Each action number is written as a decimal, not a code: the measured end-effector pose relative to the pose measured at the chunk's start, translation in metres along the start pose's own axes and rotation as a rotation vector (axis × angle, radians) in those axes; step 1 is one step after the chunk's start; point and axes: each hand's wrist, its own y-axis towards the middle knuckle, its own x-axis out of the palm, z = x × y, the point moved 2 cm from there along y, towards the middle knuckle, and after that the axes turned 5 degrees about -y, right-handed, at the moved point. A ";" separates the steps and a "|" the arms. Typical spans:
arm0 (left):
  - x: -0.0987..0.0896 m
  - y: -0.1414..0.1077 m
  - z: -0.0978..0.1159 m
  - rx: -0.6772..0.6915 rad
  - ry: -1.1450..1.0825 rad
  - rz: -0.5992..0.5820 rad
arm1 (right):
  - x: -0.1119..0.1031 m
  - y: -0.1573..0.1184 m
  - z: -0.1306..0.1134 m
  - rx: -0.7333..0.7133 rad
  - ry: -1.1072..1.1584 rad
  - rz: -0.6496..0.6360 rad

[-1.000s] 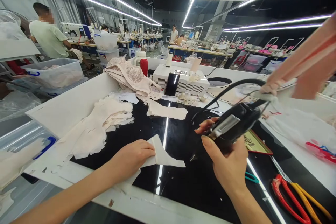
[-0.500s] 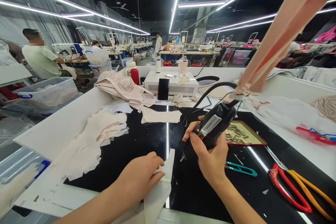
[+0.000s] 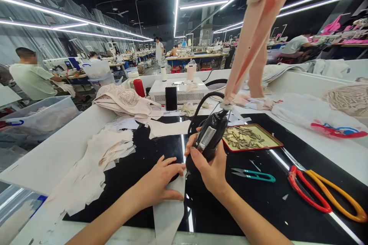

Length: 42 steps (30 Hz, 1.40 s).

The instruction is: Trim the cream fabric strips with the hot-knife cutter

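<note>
Fabric (image 3: 169, 216), a flat pale cream piece, lies under your left hand (image 3: 156, 183), its grip spread loose, and passes the front edge of the glossy black surface (image 3: 126, 170). Your right grip (image 3: 211, 170) grasps a black corded hand tool (image 3: 211, 134) just beside the fabric. Peach cloth straps (image 3: 250, 46) rise from it; teal-handled snips (image 3: 255, 175) and red-and-orange-handled scissors (image 3: 309, 190) flank your right forearm's outer side.

Fabric piece (image 3: 169, 217) lies left of snips (image 3: 249, 172) (tray (image 3: 270, 141) behind).
</note>
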 end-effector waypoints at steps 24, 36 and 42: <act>-0.009 -0.010 0.007 -0.103 0.131 -0.068 | 0.007 0.001 -0.001 0.026 0.007 -0.015; -0.013 -0.008 0.013 -0.097 0.142 -0.082 | 0.008 0.001 0.000 0.031 0.024 -0.007; -0.013 -0.008 0.010 -0.069 0.131 -0.065 | 0.009 -0.002 0.001 0.035 -0.008 -0.025</act>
